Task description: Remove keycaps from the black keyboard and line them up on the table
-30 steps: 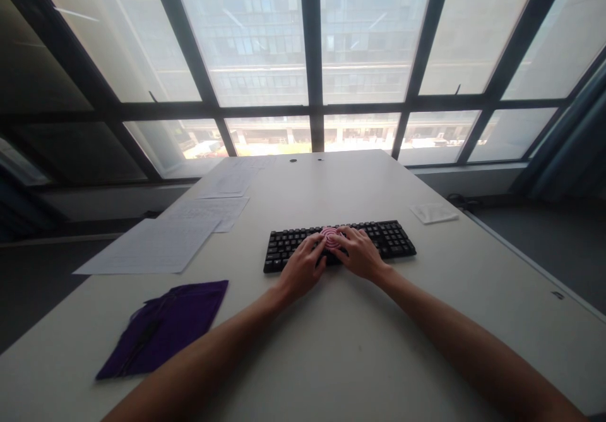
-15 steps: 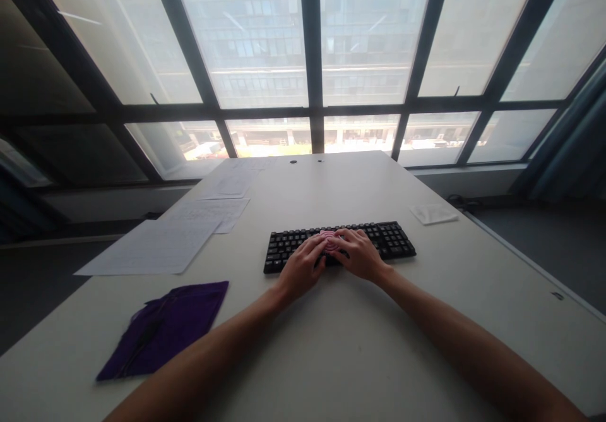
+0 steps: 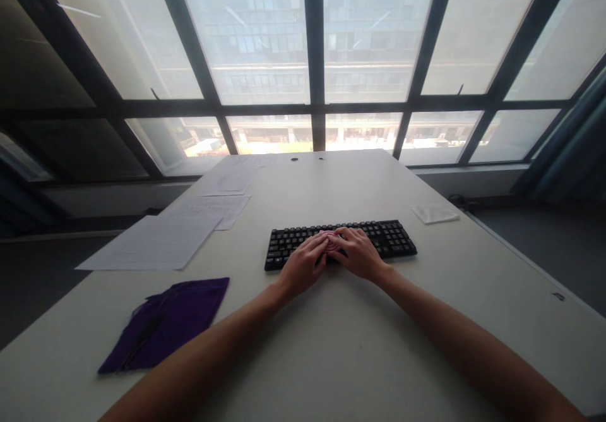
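Note:
A black keyboard (image 3: 341, 245) lies across the white table in front of me. On its middle rests a small pink round thing with a ring pattern (image 3: 331, 240), partly covered by my fingers; its exact kind I cannot make out. My left hand (image 3: 305, 261) grips its left side with bent fingers, the thumb low near the keyboard's front edge. From the other side my right hand (image 3: 357, 251) curls its fingers onto the right part of the same thing. Both hands hide the keys beneath them.
To the left lies a flat purple cloth pouch (image 3: 175, 327) beside my left forearm. Printed paper sheets (image 3: 146, 242) spread along the table's left side. A small clear plastic packet (image 3: 435, 213) is near the right edge. Large windows (image 3: 265, 43) stand beyond the table.
The whole view has shifted very slightly. Both hands stay on the pink round thing, with no clear movement of the fingers.

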`<state>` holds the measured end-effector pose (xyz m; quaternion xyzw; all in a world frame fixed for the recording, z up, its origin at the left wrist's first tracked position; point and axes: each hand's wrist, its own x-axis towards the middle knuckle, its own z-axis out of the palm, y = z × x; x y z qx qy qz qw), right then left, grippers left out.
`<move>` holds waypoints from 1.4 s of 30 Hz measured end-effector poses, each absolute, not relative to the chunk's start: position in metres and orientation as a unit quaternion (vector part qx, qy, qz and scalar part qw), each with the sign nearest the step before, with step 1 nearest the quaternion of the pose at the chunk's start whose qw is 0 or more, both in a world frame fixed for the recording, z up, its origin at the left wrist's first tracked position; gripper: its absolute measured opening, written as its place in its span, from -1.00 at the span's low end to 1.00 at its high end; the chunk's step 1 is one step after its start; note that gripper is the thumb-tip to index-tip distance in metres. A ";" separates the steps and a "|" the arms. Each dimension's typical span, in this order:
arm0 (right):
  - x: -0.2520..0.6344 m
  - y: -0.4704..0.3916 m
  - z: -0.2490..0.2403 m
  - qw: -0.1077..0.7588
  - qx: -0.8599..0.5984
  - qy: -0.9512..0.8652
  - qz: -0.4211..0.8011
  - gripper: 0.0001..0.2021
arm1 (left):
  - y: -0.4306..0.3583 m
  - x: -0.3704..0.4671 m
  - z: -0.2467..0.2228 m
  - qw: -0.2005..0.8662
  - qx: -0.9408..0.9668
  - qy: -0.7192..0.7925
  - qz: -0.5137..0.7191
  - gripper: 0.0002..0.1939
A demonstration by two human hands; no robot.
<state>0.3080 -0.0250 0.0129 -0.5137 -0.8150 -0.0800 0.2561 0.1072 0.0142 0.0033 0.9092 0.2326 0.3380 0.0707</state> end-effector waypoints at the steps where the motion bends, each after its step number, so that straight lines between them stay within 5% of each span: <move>1: 0.308 -0.025 0.013 0.255 -0.516 -0.814 -0.082 -0.64 | 0.014 0.107 0.003 0.070 0.910 0.232 0.338 -0.48; 42: 0.318 -0.018 0.006 0.284 -0.501 -0.812 -0.090 -0.59 | 0.016 0.106 0.000 0.085 0.912 0.214 0.340 -0.45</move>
